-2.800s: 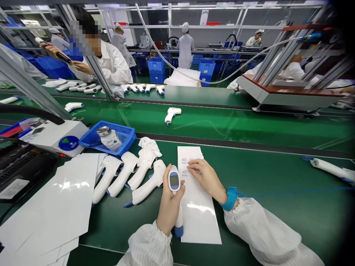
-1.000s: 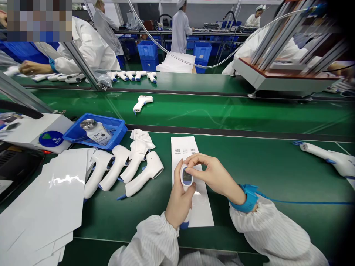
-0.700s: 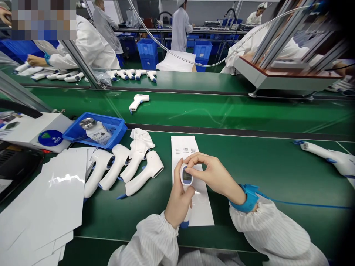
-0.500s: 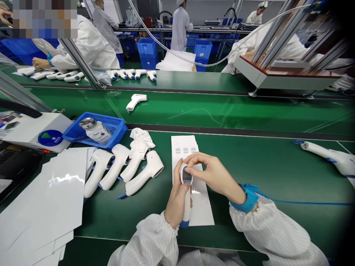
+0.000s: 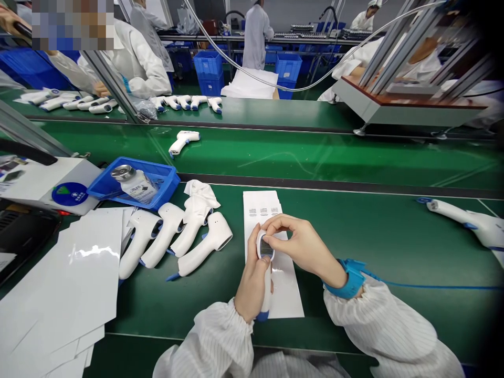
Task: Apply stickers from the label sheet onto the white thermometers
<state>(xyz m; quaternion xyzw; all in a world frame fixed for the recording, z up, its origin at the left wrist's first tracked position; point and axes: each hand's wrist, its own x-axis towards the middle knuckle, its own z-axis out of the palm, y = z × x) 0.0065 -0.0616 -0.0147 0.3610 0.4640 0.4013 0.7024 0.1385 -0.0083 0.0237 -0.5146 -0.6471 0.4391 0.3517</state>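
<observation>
My left hand (image 5: 251, 286) is closed around the handle of a white infrared thermometer (image 5: 266, 249), its screen facing up and its blue-tipped end toward me. My right hand (image 5: 305, 244) reaches in from the right, thumb and fingers pinched at the top edge of the screen. Anything between those fingertips is too small to make out. Beneath both hands lies a white label sheet (image 5: 289, 294) with small printed blocks at its far end. Left of my hands are several white thermometer bodies (image 5: 207, 244), one with a white cloth (image 5: 200, 193) over its head.
A blue tray (image 5: 163, 197) holds a metal-capped bottle (image 5: 137, 186). Loose white sheets (image 5: 86, 268) overlap at left. One thermometer (image 5: 184, 142) lies on the green belt (image 5: 275, 152). Another white device (image 5: 468, 220) is at far right. A blue cord (image 5: 425, 286) trails from my wrist strap.
On the belt, the thermometer has shifted left. Across it, a co-worker's arm has moved right over the row of thermometers. My hands hold nearly the same position.
</observation>
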